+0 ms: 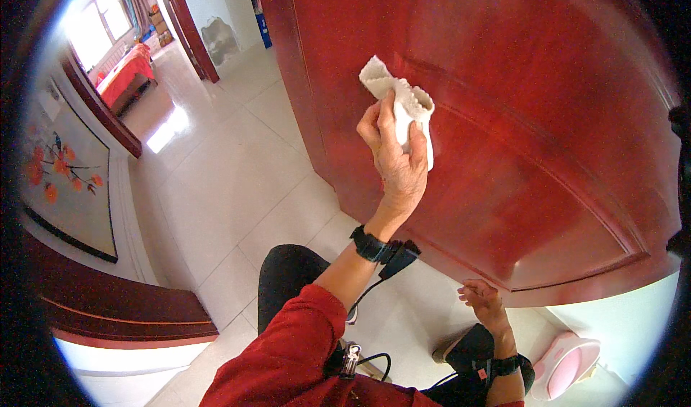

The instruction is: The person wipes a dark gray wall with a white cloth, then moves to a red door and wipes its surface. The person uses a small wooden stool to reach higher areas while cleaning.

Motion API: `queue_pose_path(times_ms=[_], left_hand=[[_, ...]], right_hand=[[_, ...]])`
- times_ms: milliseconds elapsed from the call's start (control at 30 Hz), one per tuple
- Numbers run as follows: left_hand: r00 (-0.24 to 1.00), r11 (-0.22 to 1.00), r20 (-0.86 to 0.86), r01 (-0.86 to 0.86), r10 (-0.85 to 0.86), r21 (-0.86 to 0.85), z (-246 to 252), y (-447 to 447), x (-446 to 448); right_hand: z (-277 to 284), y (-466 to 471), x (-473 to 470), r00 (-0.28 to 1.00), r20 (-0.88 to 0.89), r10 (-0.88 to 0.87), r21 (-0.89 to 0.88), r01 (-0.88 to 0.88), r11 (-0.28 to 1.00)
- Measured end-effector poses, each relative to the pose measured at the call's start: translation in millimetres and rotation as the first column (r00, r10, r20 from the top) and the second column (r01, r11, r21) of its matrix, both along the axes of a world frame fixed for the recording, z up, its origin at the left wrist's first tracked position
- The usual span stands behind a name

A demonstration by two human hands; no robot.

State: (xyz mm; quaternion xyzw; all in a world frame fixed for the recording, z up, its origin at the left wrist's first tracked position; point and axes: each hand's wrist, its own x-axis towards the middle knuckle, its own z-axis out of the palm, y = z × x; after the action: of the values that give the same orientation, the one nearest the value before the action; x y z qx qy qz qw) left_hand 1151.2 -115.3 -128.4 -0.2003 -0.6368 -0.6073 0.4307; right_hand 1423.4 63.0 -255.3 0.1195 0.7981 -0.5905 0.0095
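My left hand (399, 158) grips a folded white cloth (402, 96) and holds it against a red wooden panel door (486, 110). Part of the cloth sticks out past the fingertips at the upper left. A black band with a small device (380, 248) is strapped around my left wrist. Lower down, my right hand (484, 302) is near the door's bottom edge with its fingers loosely bent, and nothing shows in it. Whether it touches the door cannot be made out.
Pale floor tiles (227, 191) run towards a doorway with a red-covered bed (127, 75) beyond. At left, a framed flower picture (75, 175) stands near dark red wooden trim (129, 310). A pink-and-white plastic item (567, 364) sits at lower right. Cables hang near my knees.
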Motion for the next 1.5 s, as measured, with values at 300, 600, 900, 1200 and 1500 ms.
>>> queue_pose_path(times_ms=[300, 600, 900, 1200, 1500], left_hand=[[0.954, 0.991, 0.279, -0.083, 0.109, -0.104, -141, -17, 9], [0.647, 0.998, 0.762, -0.035, -0.013, 0.046, -321, -2, 17], [0.614, 0.991, 0.778, 0.056, -0.133, 0.125, -305, 17, 50], [0.389, 0.86, 0.773, 0.319, -0.502, 0.398, -335, 66, 111], [0.397, 0.829, 0.728, 0.265, -0.559, 0.492, -370, 45, 86]], right_hand=[[10, -9, 7, 0.999, 0.034, -0.034, 0.088, 0.031, 0.996], [18, -7, 7, 1.0, 0.02, 0.017, 0.223, -0.021, 0.975], [29, -18, 10, 0.995, 0.015, 0.101, 0.297, -0.101, 0.949], [39, -9, 11, 0.996, 0.067, -0.066, 0.036, 0.064, 0.997], [56, -3, 23, 0.997, -0.038, -0.073, 0.023, 0.074, 0.997]])
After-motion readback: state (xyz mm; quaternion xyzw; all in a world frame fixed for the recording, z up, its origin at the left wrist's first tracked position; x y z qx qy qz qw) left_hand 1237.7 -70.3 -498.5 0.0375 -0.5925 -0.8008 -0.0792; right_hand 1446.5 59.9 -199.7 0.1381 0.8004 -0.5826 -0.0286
